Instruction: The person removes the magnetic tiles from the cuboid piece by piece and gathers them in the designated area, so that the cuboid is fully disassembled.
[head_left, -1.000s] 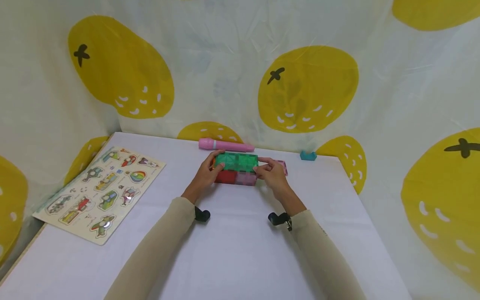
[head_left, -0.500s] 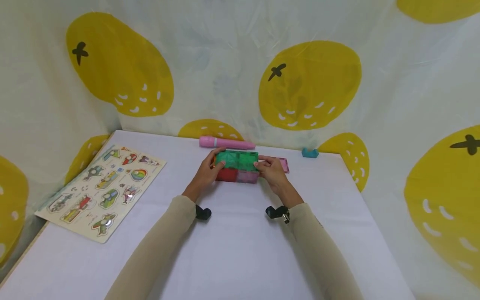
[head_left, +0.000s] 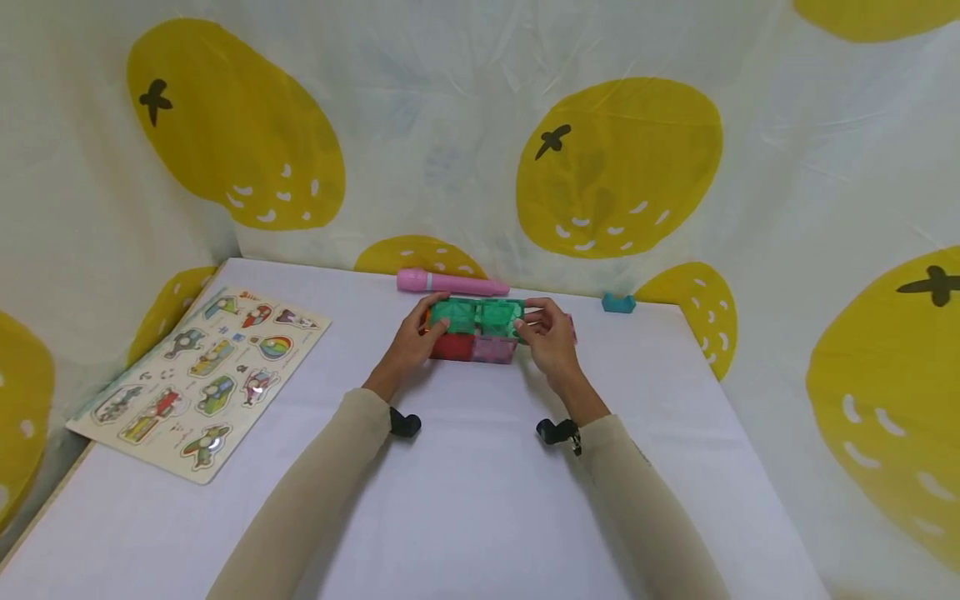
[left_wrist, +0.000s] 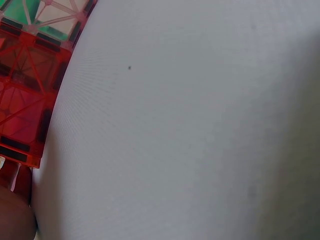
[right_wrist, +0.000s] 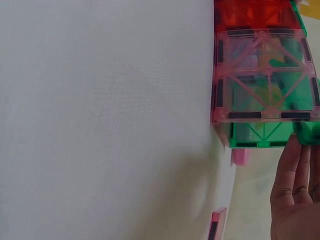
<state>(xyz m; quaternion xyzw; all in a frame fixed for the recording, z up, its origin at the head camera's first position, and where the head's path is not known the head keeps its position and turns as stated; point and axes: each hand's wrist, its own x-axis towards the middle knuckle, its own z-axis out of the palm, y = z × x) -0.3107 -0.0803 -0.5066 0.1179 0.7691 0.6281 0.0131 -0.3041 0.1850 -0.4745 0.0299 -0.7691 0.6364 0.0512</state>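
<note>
Between the two hands, on the white worktop (head_left: 480, 500), sits a box of translucent green, red and pink plastic magnetic tiles (head_left: 475, 331); the left hand (head_left: 411, 342) and right hand (head_left: 550, 340) curl round its ends. It looks light, stiff and likely to come apart at the seams, so hold the edges. Its far side is hidden, and both wrist views crop it.

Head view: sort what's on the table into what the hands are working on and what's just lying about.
In hand:
- magnetic tile box, green tiles on top, red and pink tiles in front
- left hand and right hand, one at each end of it

Lying about:
- pink marker
- teal block
- picture puzzle board
- loose pink tile
</note>
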